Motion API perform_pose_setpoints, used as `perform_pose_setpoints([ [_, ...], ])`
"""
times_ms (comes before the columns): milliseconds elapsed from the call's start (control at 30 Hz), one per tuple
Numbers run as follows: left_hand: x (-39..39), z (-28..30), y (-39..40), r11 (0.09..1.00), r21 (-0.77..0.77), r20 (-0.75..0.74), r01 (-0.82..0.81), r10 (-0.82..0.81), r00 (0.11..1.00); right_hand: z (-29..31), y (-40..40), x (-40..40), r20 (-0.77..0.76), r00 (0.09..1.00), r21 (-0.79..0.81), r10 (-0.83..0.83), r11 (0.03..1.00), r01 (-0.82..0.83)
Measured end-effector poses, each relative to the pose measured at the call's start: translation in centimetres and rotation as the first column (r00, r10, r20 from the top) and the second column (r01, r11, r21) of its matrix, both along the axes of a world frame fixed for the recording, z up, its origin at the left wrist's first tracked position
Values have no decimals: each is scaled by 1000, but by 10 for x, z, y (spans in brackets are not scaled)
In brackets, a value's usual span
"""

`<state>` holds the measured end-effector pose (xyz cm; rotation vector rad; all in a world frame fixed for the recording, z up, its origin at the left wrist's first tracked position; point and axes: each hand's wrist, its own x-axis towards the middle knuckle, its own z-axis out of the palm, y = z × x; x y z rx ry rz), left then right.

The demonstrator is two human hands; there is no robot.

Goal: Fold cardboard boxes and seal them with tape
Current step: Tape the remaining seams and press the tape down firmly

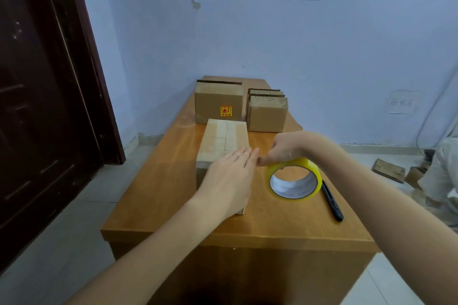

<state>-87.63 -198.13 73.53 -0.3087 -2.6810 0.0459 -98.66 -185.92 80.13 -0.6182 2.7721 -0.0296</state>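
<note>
The left hand (229,171) lay flat on the taped box (223,141). The right hand (285,147) pinched the yellow tape roll (293,178) over the wooden desk (158,195), near the pale blue wall (322,52).

The left hand (229,176) covers the near end of the taped box (223,141), hiding how far the tape strip runs there. The right hand (285,147) sits over the tape roll (293,178) at its 12 o'clock rim, so the finger grip there cannot be made out. The cardboard scraps (389,171) at 3 o'clock lie partly behind a pale shape cut by the right edge. The wall notice (402,101) is too blurred to read.
</note>
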Motion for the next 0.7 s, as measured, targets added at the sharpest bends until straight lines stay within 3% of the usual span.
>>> perform_pose_setpoints([
  [167, -3, -5, -7, 1000, 1, -22, -4, 4, 1000, -10, 3, 3, 58, 998, -86, 6, 996, 0],
  [467, -10, -15, -13, 999, 19, -123, 38, -35, 992, -34, 30, 6, 164, 986, -518, 15, 852, 73],
  [567, -14, -20, -15, 1000, 0, -178, 27, -26, 984, -43, 45, 8, 160, 987, -725, 5, 680, 114],
  [700, -19, -25, -15, 1000, -6, -236, 25, -26, 971, -68, 55, 20, 87, 996, -949, -36, 302, 94],
])
